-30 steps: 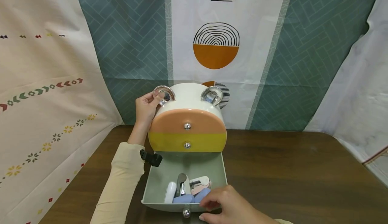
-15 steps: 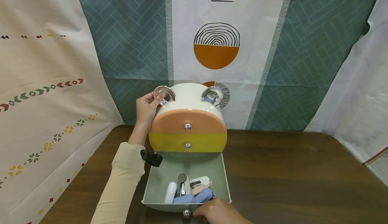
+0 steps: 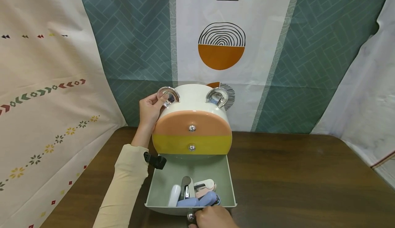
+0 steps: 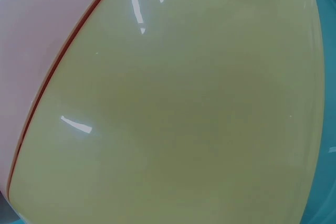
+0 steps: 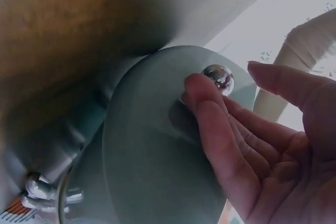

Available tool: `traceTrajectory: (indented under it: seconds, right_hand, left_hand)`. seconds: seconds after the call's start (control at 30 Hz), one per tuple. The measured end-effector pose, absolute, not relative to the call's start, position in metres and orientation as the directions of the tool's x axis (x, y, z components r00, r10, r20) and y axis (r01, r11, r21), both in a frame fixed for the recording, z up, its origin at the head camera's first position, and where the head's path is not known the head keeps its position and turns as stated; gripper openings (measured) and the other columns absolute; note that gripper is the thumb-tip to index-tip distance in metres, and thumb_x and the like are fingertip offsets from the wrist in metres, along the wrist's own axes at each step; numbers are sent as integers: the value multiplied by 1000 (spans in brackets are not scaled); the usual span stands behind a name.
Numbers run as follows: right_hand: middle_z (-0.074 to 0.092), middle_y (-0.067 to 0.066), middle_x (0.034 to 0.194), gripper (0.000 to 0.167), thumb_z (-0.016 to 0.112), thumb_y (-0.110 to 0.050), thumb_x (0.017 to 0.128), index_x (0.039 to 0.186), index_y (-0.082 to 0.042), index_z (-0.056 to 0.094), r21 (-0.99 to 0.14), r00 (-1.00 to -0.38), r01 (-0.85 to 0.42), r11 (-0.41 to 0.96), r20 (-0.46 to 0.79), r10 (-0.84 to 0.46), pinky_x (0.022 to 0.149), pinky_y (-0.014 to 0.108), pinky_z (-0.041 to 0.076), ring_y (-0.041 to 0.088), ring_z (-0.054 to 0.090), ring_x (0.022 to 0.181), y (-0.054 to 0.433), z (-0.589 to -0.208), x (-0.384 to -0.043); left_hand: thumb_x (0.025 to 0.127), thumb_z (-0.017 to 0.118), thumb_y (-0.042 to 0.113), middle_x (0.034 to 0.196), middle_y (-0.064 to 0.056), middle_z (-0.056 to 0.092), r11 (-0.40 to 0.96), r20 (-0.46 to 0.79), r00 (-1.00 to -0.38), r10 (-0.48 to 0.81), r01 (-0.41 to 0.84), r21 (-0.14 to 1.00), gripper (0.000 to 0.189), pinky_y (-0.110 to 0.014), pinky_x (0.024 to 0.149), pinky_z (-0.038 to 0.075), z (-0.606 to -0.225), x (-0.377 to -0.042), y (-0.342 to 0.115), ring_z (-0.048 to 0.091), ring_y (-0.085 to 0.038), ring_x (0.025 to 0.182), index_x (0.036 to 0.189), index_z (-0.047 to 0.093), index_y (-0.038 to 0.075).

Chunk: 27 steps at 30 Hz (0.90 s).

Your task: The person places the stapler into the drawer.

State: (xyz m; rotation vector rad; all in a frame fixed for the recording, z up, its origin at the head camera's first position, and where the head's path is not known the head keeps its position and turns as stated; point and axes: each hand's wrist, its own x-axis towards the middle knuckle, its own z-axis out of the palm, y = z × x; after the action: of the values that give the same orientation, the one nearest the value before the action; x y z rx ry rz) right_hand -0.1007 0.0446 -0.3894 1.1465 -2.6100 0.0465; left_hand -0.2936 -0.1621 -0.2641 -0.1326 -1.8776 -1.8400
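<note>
A small chest of drawers (image 3: 192, 118) with a white top, orange and yellow drawer fronts and two silver ear-like pieces stands on the table. My left hand (image 3: 150, 109) pinches its left silver ear (image 3: 170, 96). The bottom drawer (image 3: 160, 173), pale green, is pulled out. Inside lie a white rounded item (image 3: 174, 195), a grey item with a metal part (image 3: 185, 188), a white-and-pink item (image 3: 205, 187) and blue pieces (image 3: 208, 198). At the drawer's round silver knob (image 5: 219, 79) is my right hand (image 5: 262, 156), fingertips right beside it, thumb apart.
Dark wooden table (image 3: 293, 180) spreads on both sides of the chest. A patterned cloth (image 3: 148, 32) hangs close behind it, and a pale cloth (image 3: 61, 94) covers the left side. The chest's glossy side (image 4: 184, 103) fills the left wrist view.
My right hand has moved left and down from the drawer's front right corner to the knob, uncovering more of the blue pieces. The left hand keeps its hold on the ear.
</note>
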Motion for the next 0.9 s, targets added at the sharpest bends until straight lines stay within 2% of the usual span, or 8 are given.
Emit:
traceTrajectory:
  seconds: [0.17,0.37,0.6,0.7,0.9]
  right_hand:
    - [47,-8,45,37,66,-44,74,49,-19,54,79,-728,-645,760,237,-643,32,23,31,9,46,40,33,-392,-98]
    - [39,-11,41,38,67,-38,74,44,-22,49,92,-748,-608,788,265,-608,29,22,26,5,37,35,24,-390,-95]
    - [38,-11,41,41,67,-34,73,42,-20,45,41,-776,-589,807,250,-579,30,22,26,5,37,36,23,-390,-96]
    - [39,-10,41,41,67,-34,74,42,-20,45,53,-768,-594,803,261,-585,30,21,26,5,38,36,24,-389,-96]
    - [38,-10,40,42,69,-35,72,42,-20,43,144,-692,-619,772,364,-623,31,21,24,6,37,35,26,-385,-101]
  left_hand:
    - [84,67,21,70,11,62,71,417,-867,-273,414,908,33,-15,55,48,-263,-293,-162,56,-3,59,101,64,-8]
    - [84,67,20,70,11,62,69,426,-863,-272,424,903,32,-15,54,48,-263,-292,-162,56,-2,58,100,65,-8]
    - [84,67,21,68,13,62,79,427,-862,-274,423,903,33,-14,55,47,-263,-292,-162,55,-2,59,99,65,-8]
    - [84,67,20,68,13,61,79,426,-862,-275,421,904,33,-14,54,46,-263,-293,-162,55,-2,59,99,65,-8]
    - [84,67,17,63,13,60,74,428,-859,-280,426,902,30,-14,52,45,-265,-294,-162,53,-1,55,96,65,-10]
